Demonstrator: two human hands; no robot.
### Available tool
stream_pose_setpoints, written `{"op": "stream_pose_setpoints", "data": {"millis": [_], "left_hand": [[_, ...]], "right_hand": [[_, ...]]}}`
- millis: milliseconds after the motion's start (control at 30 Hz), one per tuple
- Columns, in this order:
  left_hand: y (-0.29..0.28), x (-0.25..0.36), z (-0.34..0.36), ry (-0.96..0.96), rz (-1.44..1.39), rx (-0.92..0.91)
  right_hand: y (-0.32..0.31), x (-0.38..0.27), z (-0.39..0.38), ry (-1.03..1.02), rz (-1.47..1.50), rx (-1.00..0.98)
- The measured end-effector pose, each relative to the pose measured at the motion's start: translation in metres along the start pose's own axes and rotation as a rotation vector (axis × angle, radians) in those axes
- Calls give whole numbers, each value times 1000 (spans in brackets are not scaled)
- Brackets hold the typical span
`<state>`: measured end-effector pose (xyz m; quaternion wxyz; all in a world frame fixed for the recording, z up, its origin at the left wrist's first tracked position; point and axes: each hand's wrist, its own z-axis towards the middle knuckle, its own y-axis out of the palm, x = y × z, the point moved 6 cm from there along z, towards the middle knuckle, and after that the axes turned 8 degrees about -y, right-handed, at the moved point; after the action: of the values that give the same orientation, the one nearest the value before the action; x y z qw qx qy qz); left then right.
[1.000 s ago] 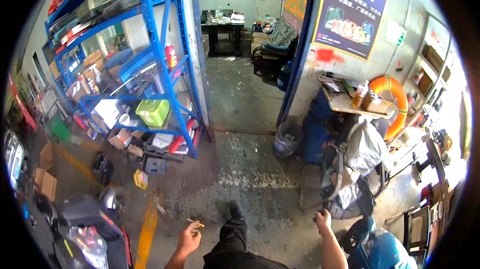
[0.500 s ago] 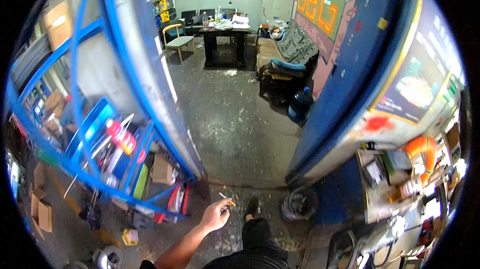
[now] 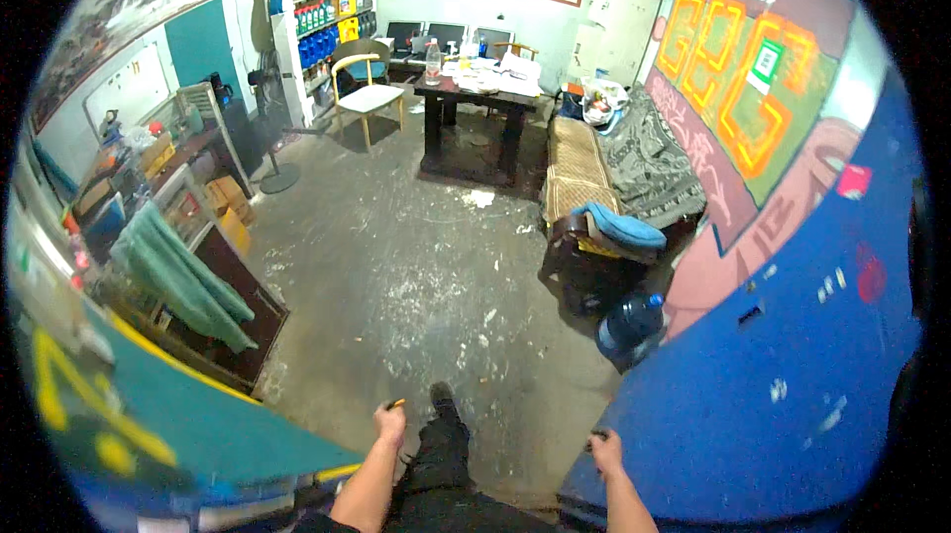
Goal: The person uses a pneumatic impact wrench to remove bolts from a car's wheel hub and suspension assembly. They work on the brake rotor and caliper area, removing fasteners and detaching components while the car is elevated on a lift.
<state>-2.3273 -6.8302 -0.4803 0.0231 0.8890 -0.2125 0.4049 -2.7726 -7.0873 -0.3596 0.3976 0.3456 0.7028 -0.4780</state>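
Note:
My left hand (image 3: 390, 423) is closed, with a cigarette (image 3: 397, 404) between its fingers; the orange end sticks out past them. It is held in front of my dark-trousered leg (image 3: 439, 449), above the floor. To the right, my right hand (image 3: 606, 454) is curled around a small dark thing (image 3: 597, 437) that I cannot make out. That hand is close to the edge of a large blue door panel (image 3: 738, 414); whether it touches the panel is unclear. My shoe (image 3: 442, 396) shows on the worn grey floor.
A green and yellow panel (image 3: 228, 414) fills the lower left. Ahead stand a dark table (image 3: 475, 127) with papers and bottles, a pale-seated chair (image 3: 369, 97), and a sofa (image 3: 580, 171). A water jug (image 3: 629, 327) stands by the right wall. A green towel (image 3: 178, 275) hangs at left.
I have come forward through the doorway, so the table and sofa appear nearer. My right hand has come into view beside the blue panel. The cigarette is still in my left hand.

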Motion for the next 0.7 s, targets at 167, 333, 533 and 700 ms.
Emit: {"op": "stream_pose_setpoints", "data": {"millis": [167, 333, 533, 700], "left_hand": [[-11, 5, 197, 264, 1587, -61], [-22, 208, 208, -121, 731, 309], [-10, 360, 341, -80, 677, 508], [44, 447, 426, -163, 636, 484]], "right_hand": [[78, 2, 148, 161, -23, 132], [129, 116, 171, 328, -644, -425], [221, 54, 294, 627, -489, -445], [341, -15, 511, -738, -1335, -924]]}}
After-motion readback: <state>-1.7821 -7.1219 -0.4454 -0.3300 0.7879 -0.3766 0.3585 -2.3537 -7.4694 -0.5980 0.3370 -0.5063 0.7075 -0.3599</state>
